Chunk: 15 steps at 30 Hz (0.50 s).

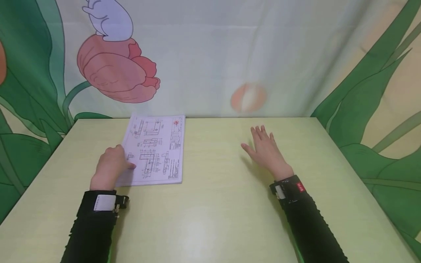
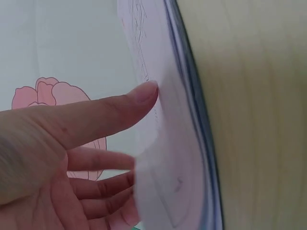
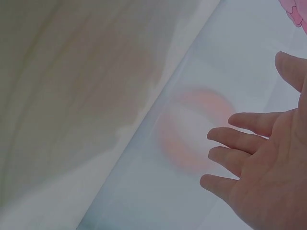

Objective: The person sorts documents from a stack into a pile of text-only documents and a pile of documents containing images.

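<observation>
Paper stack (image 1: 154, 148) lay left of centre at the tabletop's (image 1: 210, 208) far edge. Left hand (image 1: 111, 164) pinched its left side; right hand (image 1: 267, 153), spread, held nothing. Likely floppy, slippery sheets; side-edge grip looked best.

left fingers (image 2: 108, 188) pinch paper stack (image 2: 175, 129) | thumb (image 2: 112, 116) on top | tabletop (image 2: 259, 115) beside

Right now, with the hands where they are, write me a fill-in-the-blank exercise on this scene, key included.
1. The stack of technical drawings lies toward the person's ____ side of the table.
2. In the left wrist view, the left hand has its ____ over the printed face, its other fingers partly hidden behind the paper.
3. The right hand holds ____.

Missing words: left; thumb; nothing.
</observation>
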Each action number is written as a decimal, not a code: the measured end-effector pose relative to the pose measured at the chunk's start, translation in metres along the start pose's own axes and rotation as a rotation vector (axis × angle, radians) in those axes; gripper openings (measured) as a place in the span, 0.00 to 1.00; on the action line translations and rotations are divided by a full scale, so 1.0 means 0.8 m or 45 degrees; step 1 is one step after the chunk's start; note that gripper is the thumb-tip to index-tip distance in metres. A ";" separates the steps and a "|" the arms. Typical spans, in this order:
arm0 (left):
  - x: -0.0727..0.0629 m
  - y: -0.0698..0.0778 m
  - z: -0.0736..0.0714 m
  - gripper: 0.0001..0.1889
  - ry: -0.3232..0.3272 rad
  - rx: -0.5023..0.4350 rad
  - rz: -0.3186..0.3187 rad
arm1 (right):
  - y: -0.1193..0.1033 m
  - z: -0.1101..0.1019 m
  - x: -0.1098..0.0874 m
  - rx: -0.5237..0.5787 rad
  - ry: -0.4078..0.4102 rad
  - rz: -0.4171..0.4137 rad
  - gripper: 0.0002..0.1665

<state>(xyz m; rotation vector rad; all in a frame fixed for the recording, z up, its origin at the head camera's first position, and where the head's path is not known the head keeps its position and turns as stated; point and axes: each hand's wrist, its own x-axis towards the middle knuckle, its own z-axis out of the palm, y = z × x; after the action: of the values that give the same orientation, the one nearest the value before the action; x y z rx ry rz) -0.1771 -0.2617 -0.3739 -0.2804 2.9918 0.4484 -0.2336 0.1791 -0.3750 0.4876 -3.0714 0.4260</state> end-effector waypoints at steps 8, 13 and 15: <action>-0.006 -0.006 -0.005 0.15 -0.017 -0.087 -0.141 | 0.006 0.003 0.001 -0.013 0.031 -0.009 0.48; -0.010 -0.021 -0.015 0.15 -0.082 -0.076 -0.243 | 0.006 0.001 0.002 -0.014 0.038 -0.012 0.48; -0.011 -0.026 -0.019 0.16 -0.118 -0.076 -0.282 | 0.005 0.000 0.001 -0.012 0.036 -0.011 0.48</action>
<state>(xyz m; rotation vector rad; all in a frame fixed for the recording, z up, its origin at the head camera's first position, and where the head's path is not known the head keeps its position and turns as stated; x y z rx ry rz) -0.1654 -0.2843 -0.3642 -0.5725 2.8176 0.5114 -0.2360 0.1828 -0.3757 0.4899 -3.0417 0.4147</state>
